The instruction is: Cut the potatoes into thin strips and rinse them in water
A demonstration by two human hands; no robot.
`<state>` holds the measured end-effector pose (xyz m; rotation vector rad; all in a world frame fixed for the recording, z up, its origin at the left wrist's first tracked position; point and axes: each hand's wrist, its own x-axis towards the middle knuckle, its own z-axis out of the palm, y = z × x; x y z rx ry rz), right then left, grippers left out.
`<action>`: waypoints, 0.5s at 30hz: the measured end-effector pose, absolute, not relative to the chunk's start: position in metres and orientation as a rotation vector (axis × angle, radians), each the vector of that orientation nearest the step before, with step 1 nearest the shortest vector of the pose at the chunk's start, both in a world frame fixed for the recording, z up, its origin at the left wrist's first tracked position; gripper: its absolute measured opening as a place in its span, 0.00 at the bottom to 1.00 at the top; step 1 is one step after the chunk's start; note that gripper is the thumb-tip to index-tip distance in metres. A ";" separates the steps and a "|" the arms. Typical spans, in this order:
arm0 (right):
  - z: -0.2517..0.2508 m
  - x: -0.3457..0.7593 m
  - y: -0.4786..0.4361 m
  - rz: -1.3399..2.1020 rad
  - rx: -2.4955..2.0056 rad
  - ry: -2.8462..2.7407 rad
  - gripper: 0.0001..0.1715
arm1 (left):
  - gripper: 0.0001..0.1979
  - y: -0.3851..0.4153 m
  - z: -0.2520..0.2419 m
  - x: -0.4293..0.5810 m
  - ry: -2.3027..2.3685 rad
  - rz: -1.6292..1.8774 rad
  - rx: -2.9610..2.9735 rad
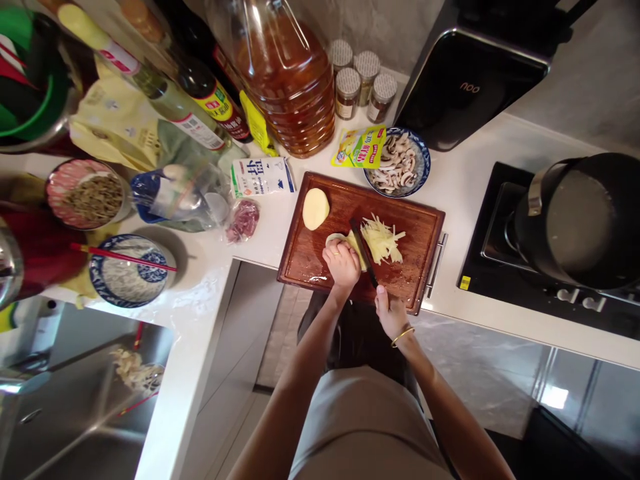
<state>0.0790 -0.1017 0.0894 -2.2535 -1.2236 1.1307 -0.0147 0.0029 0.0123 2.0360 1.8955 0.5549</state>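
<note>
My right hand (pixel 391 313) is closed round the handle of a dark kitchen knife (pixel 363 247). Its blade stands between a pile of shredded potato (pixel 383 240) on the right and sliced potato (pixel 355 252) on the left. With curled fingers, my left hand (pixel 343 262) presses the sliced potato against the wooden cutting board (pixel 417 230); the hand hides part of it. A pale potato half (pixel 316 209) lies at the board's upper left, apart from both hands.
Behind the board stand a bowl of sliced mushrooms (pixel 403 165), a seasoning packet (pixel 359 147) and a large oil jug (pixel 295 80). A dark pot (pixel 575 227) sits on the stove at right. Bagged meat (pixel 243 221), bowls and the sink (pixel 90 400) are leftward.
</note>
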 end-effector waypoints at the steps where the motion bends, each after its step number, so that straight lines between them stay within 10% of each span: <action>1: 0.090 0.079 -0.101 1.131 -2.253 -1.227 0.34 | 0.11 0.003 0.012 -0.015 1.895 0.556 2.031; 15: 0.094 0.089 -0.097 1.201 -2.289 -1.288 0.37 | 0.11 0.003 0.012 -0.014 1.875 0.580 2.013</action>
